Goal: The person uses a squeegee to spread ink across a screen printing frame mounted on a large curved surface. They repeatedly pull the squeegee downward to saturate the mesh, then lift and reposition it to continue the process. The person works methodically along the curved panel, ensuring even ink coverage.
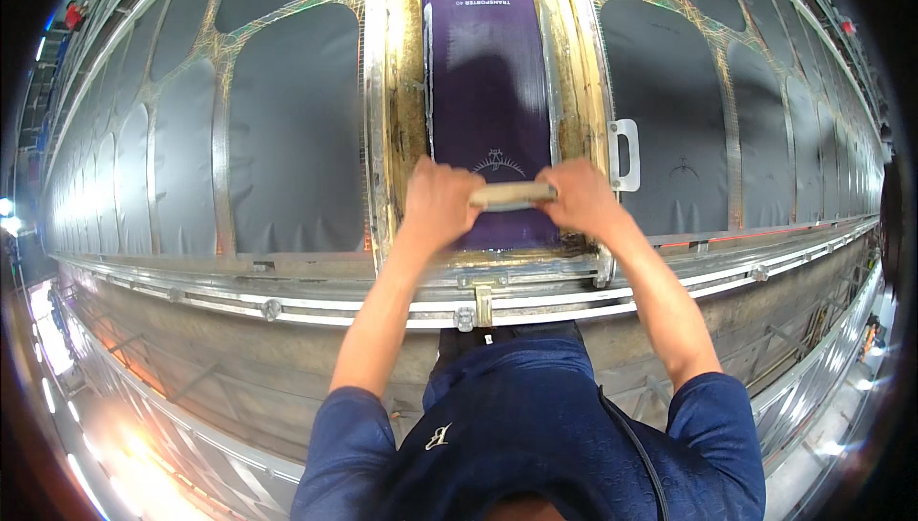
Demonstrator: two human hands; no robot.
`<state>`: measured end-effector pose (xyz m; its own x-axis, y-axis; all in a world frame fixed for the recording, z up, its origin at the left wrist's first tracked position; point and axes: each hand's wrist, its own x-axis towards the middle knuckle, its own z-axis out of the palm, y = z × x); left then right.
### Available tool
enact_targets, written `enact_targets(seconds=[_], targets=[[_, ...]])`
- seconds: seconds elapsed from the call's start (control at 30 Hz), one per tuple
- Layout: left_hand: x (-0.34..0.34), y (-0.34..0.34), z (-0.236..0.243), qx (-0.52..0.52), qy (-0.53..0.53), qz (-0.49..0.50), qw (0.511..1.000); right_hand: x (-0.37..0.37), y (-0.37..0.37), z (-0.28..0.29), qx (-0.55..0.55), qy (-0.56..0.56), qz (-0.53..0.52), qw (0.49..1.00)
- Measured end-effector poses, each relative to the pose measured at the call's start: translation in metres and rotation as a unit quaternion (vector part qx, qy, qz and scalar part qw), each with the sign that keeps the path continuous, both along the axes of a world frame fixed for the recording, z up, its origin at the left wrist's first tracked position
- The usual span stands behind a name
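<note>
My left hand [442, 198] and my right hand [579, 198] are both closed on a squeegee [514, 196] with a pale wooden handle, one at each end. The squeegee lies crosswise over the near part of a screen printing frame [376, 119]. Inside the frame is a dark purple mesh [490, 81] with a small line design near the squeegee and lettering at the far end. Yellowish tape and residue line the frame's inner borders. My hands hide the squeegee's ends, and its blade edge cannot be made out.
Dark fabric panels [296, 129] lie along the long table on both sides of the frame. A white metal handle [625, 155] sticks out from the frame's right side. A metal rail [316, 309] with a clamp [483, 305] runs along the near table edge, close to my body.
</note>
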<state>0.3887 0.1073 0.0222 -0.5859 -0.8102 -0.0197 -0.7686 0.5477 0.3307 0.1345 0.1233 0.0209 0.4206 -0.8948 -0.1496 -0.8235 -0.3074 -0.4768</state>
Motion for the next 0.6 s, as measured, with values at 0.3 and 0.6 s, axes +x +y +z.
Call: enact_targets(seconds=[0.3,0.6], targets=[[-0.008,-0.057,0.015,-0.014,0.005,-0.011,1.0,-0.014,-0.051,0.006,-0.008,0.031,-0.005,0.999],[-0.047,-0.345,0.025,-0.035,-0.077,0.046,0.995,-0.04,-0.346,0.006,-0.008,0.05,-0.038,0.998]])
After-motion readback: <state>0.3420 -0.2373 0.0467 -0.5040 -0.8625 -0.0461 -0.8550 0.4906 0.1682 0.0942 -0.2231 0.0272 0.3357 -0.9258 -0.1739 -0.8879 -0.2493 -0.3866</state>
